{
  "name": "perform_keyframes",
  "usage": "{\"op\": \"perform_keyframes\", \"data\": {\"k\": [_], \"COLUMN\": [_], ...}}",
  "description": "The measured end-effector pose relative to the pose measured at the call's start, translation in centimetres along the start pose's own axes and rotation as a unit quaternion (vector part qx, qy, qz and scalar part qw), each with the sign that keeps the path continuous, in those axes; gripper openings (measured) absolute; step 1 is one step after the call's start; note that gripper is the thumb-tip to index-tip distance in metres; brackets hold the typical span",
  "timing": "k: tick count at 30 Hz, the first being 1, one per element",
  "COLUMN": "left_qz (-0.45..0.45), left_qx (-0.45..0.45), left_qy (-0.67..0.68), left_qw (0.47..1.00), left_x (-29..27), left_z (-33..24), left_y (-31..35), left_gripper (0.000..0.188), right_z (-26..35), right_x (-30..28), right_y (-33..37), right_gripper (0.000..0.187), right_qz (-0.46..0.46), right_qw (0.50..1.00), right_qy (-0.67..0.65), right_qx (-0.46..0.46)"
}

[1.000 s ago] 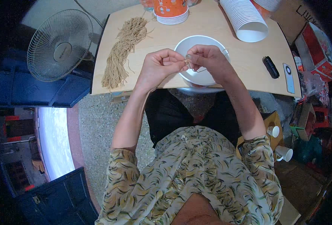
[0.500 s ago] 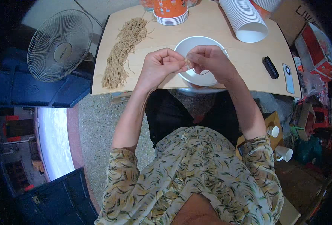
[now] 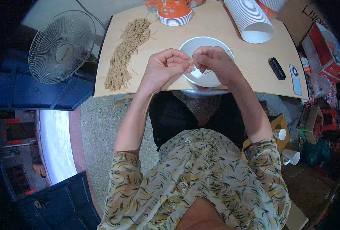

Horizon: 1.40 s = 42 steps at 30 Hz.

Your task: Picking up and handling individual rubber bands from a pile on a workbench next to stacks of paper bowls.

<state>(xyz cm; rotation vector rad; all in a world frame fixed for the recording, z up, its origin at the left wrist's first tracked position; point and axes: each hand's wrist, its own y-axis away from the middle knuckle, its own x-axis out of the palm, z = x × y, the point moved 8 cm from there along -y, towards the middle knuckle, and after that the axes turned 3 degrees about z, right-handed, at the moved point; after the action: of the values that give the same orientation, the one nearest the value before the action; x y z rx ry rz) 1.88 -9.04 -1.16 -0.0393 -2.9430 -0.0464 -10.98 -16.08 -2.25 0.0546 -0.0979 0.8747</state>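
Note:
My left hand (image 3: 164, 69) and my right hand (image 3: 218, 64) meet fingertip to fingertip, both closed in a pinch on a thin tan string (image 3: 192, 61). A small loop or knot of it shows between them; its fine detail is too small to tell. Under and behind the hands is a white paper bucket (image 3: 203, 38), its open mouth toward me, at the table's front edge. A bit of string shows at the bucket's right rim. On the left of the table lies a long bundle of tan strings (image 3: 121, 61).
Stacked orange-printed buckets (image 3: 174, 11) stand at the back, beside a lying stack of white buckets (image 3: 256, 28). A black stapler-like object (image 3: 276, 69) and a flat grey phone-like object (image 3: 295, 79) lie on the right. A fan (image 3: 63, 50) stands left of the table (image 3: 158, 40).
My fingers have shifted only slightly around the string. Both hands stay pinched at the same spot over the bucket.

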Motion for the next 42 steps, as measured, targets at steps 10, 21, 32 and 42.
{"op": "perform_keyframes", "data": {"k": [10, 21, 32, 42], "left_qz": [-0.006, -0.020, 0.005, 0.006], "left_qx": [0.000, 0.000, 0.016, 0.015], "left_qy": [0.023, 0.015, 0.004, -0.033], "left_qw": [1.000, 1.000, 1.000, 0.999], "left_x": [-0.1, 0.0, 0.4, 0.7], "left_z": [0.1, -0.1, -0.5, -0.6], "left_y": [0.0, -0.1, 0.0, 0.4], "left_gripper": [0.028, 0.028, 0.035, 0.036], "right_z": [-0.1, 0.7, 1.8, 2.5], "right_x": [-0.4, -0.6, 0.1, -0.2], "right_y": [0.0, 0.5, 0.3, 0.9], "right_gripper": [0.016, 0.024, 0.016, 0.019], "right_qz": [-0.010, -0.008, -0.019, -0.092], "right_qw": [0.999, 0.998, 0.987, 0.969], "right_qy": [-0.033, 0.065, 0.125, 0.179], "right_qx": [-0.001, 0.016, -0.099, -0.145]}}
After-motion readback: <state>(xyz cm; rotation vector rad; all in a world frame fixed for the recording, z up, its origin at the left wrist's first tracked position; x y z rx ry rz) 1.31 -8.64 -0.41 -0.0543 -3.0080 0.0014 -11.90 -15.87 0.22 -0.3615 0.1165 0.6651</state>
